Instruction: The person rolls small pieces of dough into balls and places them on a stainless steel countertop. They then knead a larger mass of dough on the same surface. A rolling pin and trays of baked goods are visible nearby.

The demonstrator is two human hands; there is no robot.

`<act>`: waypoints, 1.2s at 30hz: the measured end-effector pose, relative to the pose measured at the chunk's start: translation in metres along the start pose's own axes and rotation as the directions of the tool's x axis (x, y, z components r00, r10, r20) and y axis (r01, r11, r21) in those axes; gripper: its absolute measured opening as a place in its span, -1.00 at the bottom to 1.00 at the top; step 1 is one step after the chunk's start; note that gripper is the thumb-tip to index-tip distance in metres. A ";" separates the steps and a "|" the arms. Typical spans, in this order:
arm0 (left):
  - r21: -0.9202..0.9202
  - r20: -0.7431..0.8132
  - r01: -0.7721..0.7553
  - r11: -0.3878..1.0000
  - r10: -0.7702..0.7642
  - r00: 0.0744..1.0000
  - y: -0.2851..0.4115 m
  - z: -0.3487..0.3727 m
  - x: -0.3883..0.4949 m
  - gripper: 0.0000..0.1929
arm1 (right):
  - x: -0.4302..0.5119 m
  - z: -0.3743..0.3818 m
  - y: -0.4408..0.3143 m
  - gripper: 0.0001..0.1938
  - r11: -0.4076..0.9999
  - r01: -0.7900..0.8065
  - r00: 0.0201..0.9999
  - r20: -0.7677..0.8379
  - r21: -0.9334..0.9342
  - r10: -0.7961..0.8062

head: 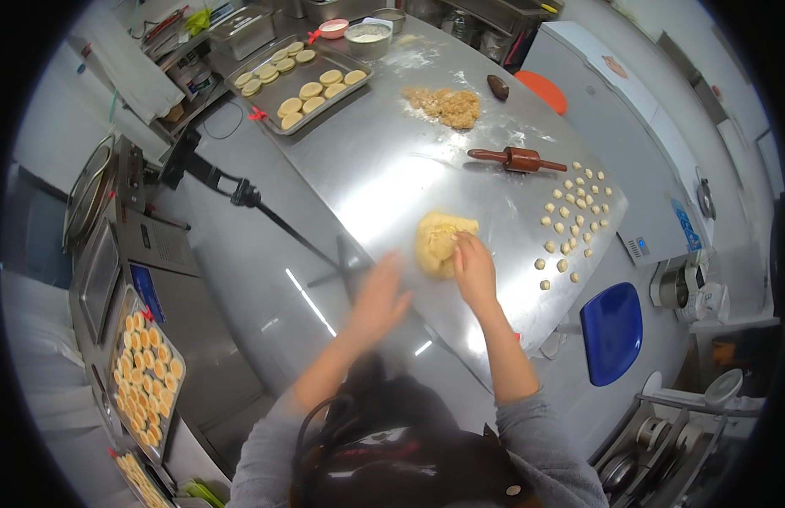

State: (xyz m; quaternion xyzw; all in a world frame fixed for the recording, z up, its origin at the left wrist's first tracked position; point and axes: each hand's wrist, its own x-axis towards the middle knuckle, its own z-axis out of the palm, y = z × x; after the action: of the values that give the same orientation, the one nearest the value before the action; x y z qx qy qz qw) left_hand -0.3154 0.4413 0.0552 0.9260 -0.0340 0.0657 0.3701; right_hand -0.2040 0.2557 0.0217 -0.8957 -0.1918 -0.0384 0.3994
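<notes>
A soft yellow lump of dough [438,244] with a folded, uneven top lies near the front edge of the steel table [392,171]. My right hand [473,263] is at the dough's right side, its bent fingers gripping the edge of the fold. Blurred by motion, my left hand [379,295] is in the air left of the dough and apart from it; its thumb stands away from the fingers and it holds nothing. Several small pale dough balls [579,221] are scattered to the right. A brown wooden rolling pin [522,159] rests beyond the dough.
Crumbly tan filling [452,108] and a dark brown lump [497,87] lie farther back. A metal tray [329,108] of round pastries occupies the far left, near a bowl of white powder [368,38]. A black stand [243,190] rises left of the table; a blue chair [613,333] is at right.
</notes>
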 end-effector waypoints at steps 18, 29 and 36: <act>-0.522 0.159 0.271 0.809 -0.220 0.962 -0.069 0.066 0.128 -0.45 | 0.030 0.039 0.043 -0.51 0.318 -0.412 0.692 0.066 0.854 0.719; -0.495 0.610 0.490 0.718 -0.115 0.784 -0.050 0.028 0.176 -0.62 | 0.059 -0.011 0.031 -0.72 0.416 -0.575 0.785 0.330 0.705 0.524; -0.328 0.212 -0.088 0.940 0.164 0.963 -0.047 0.018 0.087 -0.34 | 0.021 0.032 -0.033 -0.65 0.969 -0.102 0.994 -0.070 -0.225 0.089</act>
State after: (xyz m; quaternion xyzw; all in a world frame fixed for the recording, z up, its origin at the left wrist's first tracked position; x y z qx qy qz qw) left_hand -0.2225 0.4617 0.0236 0.8519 -0.1476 -0.0274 0.5018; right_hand -0.2002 0.3055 0.0281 -0.9422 -0.1308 -0.0675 0.3009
